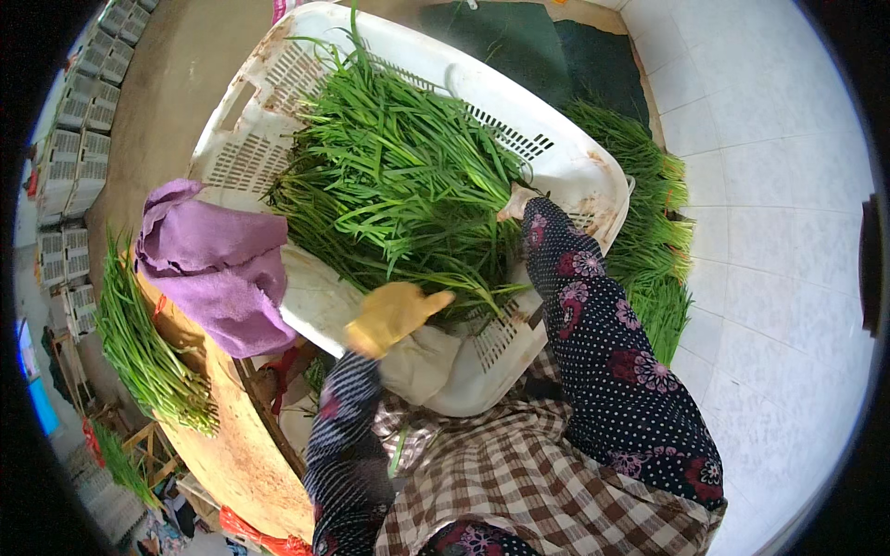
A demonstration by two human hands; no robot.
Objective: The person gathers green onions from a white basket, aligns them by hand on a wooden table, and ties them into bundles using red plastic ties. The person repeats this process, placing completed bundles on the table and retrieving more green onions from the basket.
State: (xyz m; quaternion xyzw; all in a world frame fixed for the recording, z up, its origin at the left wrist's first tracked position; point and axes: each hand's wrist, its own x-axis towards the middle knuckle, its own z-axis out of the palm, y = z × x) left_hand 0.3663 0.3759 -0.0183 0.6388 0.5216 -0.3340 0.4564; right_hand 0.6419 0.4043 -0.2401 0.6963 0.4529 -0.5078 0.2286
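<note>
A large white plastic basket (pixel 480 59) with slotted sides lies before me, holding a heap of garlic chives (pixel 396 153). At the right end of the heap, my right hand (pixel 518 203) is closed around the pale stem ends of a bunch, partly hidden by my sleeve. My left hand (pixel 396 316), in a yellow glove and blurred, is over the basket's near side with its thumb apart and nothing visible in it. Just under it is a pale sheet (pixel 424 361) draped over the near rim.
A purple cloth (pixel 222 271) hangs beside the basket at left. On a wooden board (pixel 236 459) lies another chive bunch (pixel 153 347). Tied chive bunches (pixel 646 208) line the tiled wall (pixel 751 278) at right. White crates (pixel 76 139) are stacked far left.
</note>
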